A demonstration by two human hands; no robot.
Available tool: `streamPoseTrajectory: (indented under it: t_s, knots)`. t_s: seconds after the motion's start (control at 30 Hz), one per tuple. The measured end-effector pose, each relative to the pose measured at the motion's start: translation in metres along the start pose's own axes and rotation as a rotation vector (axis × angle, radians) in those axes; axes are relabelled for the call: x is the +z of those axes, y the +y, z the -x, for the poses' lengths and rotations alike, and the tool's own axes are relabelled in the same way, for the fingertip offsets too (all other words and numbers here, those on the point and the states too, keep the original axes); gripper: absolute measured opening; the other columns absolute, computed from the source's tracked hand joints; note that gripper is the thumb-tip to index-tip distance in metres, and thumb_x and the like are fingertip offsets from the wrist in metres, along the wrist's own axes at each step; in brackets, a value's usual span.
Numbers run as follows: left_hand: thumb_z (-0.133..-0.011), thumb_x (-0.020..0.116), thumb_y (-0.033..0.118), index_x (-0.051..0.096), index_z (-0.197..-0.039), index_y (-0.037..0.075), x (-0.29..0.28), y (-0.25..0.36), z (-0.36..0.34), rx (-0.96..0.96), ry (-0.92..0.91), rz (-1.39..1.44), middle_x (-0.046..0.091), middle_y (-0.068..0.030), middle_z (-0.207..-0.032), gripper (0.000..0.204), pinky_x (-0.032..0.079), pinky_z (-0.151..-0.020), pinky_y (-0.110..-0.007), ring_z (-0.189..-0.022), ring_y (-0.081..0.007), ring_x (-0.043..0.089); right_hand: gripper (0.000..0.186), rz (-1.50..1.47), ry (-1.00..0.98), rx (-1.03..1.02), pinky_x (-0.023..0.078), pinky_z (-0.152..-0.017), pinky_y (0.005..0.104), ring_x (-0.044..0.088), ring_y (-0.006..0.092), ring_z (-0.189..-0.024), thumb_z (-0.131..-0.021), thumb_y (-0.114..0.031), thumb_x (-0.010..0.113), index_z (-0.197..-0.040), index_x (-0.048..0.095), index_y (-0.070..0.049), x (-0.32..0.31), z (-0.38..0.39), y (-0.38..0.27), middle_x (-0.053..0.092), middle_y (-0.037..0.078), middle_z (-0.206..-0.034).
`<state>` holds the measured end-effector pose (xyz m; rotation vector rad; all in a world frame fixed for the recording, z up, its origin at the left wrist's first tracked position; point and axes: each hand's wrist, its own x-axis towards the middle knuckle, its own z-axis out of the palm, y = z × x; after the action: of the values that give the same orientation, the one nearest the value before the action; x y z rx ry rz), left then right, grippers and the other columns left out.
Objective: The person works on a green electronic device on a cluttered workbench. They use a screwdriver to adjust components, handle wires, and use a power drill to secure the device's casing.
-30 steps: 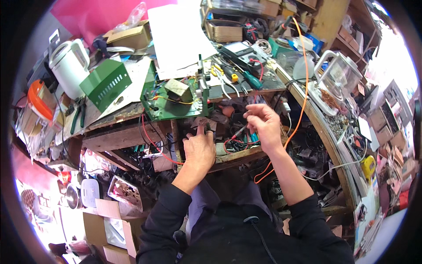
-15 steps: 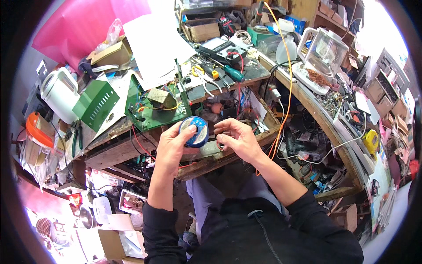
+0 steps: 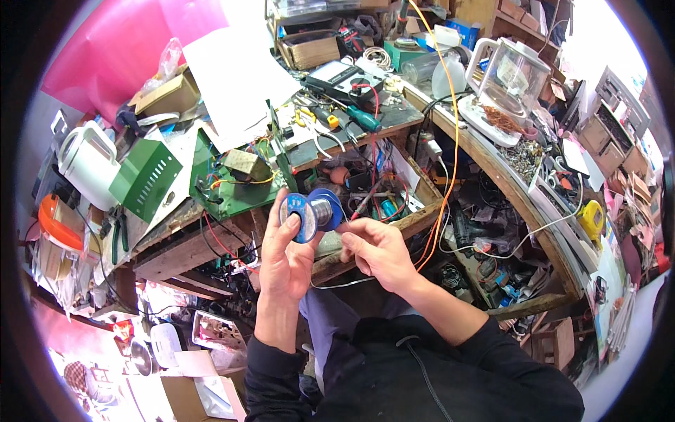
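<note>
Here, blue spool (image 3: pixel 309 216) near clutter-filled drawer (image 3: pixel 420 219)

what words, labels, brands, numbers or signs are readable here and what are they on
No text reads clearly enough to quote.
Blue spool in the left hand: markings on its end face, too small and blurred.
Black instrument on the bench: any lettering too small.
White sheet: washed out, no print visible.
</note>
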<state>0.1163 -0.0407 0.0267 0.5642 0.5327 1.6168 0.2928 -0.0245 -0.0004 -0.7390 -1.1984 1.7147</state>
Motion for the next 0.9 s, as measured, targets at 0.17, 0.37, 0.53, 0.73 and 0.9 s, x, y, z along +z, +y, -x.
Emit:
streamPoseTrajectory:
  t_s: [0.17, 0.37, 0.53, 0.73, 0.9]
  knots:
    - [-0.1, 0.066, 0.029, 0.052, -0.141, 0.004, -0.008, -0.015, 0.005, -0.176, -0.024, 0.175, 0.062, -0.0187, -0.134, 0.05, 0.046, -0.114, -0.048, -0.13, -0.0337, 0.058, 0.025, 0.367, -0.096, -0.196, 0.037, -0.055, 0.0212, 0.05, 0.005, -0.062, -0.11, -0.023, 0.054, -0.104, 0.069, -0.005, 0.013, 0.021, -0.001, 0.057, -0.001, -0.072]
    - [-0.104, 0.039, 0.049, 0.06, -0.131, -0.002, -0.008, -0.019, 0.014, -0.32, -0.098, 0.228, 0.067, -0.0233, -0.125, 0.062, 0.053, -0.101, -0.047, -0.119, -0.0392, 0.065, 0.031, 0.05, -0.308, 0.275, 0.033, -0.05, 0.0235, 0.046, 0.0055, -0.055, -0.104, -0.03, 0.066, -0.085, 0.071, -0.006, -0.003, 0.017, -0.01, 0.055, -0.003, -0.065]
    - [-0.101, 0.036, 0.045, 0.068, -0.125, -0.005, -0.009, -0.024, 0.03, -0.396, -0.016, 0.167, 0.072, -0.0171, -0.12, 0.064, 0.051, -0.098, -0.043, -0.109, -0.0297, 0.068, 0.026, 0.28, -0.136, 0.193, 0.041, -0.059, 0.0235, 0.054, 0.0044, -0.065, -0.1, -0.026, 0.071, -0.085, 0.074, -0.004, -0.02, 0.017, -0.014, 0.065, -0.002, -0.073]
    - [-0.093, 0.052, 0.029, 0.044, -0.15, -0.007, -0.018, -0.036, 0.048, -0.503, -0.085, -0.094, 0.071, -0.0138, -0.112, 0.068, 0.05, -0.098, -0.035, -0.105, -0.022, 0.066, 0.024, 0.25, -0.145, 0.058, 0.048, -0.072, 0.0258, 0.058, 0.0048, -0.078, -0.104, -0.019, 0.063, -0.106, 0.076, 0.001, -0.034, 0.012, -0.019, 0.07, -0.001, -0.085]
    - [-0.099, 0.058, 0.025, 0.058, -0.136, -0.006, -0.016, -0.054, 0.047, -0.292, -0.017, -0.46, 0.069, -0.0102, -0.117, 0.049, 0.048, -0.101, -0.033, -0.108, -0.0178, 0.065, 0.027, 0.641, -0.026, -0.142, 0.044, -0.068, 0.027, 0.047, 0.0055, -0.076, -0.106, -0.022, 0.06, -0.091, 0.063, 0.0, -0.033, 0.031, -0.025, 0.055, -0.003, -0.076]
